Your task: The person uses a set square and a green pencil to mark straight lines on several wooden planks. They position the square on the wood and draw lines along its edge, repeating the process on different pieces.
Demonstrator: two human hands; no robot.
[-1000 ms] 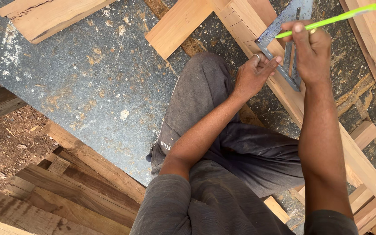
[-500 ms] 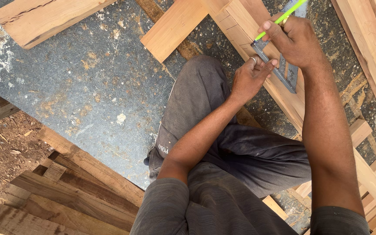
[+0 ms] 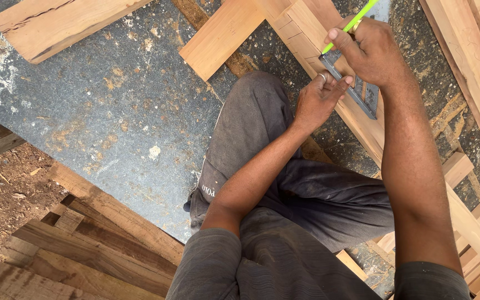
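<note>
The right hand (image 3: 376, 53) is closing its fingers round a green pencil (image 3: 354, 23), tip angled down to the inner corner of a metal square (image 3: 362, 91), and the pencil is touching or nearly touching the wood there. The left hand (image 3: 318, 100) is pressing the square flat, fingers spread and stretched across its edge, not wrapped round anything; a ring is showing on 1 finger. The square is lying on a long pale plank (image 3: 362, 119) that is running diagonally from the top of the view down to the lower right, just past the person's knee (image 3: 256, 105). Several pencil lines are already showing across the plank's upper end, so the marking seems partly done; whether the line under the pencil is finished I cannot tell, since the hand is covering it. The stretch of plank below the square is looking unmarked, so more marking may be left. A short board (image 3: 220, 36) is lying beside the plank on the grey floor (image 3: 112, 111), and stacked planks (image 3: 84, 250) are sitting at lower left
</note>
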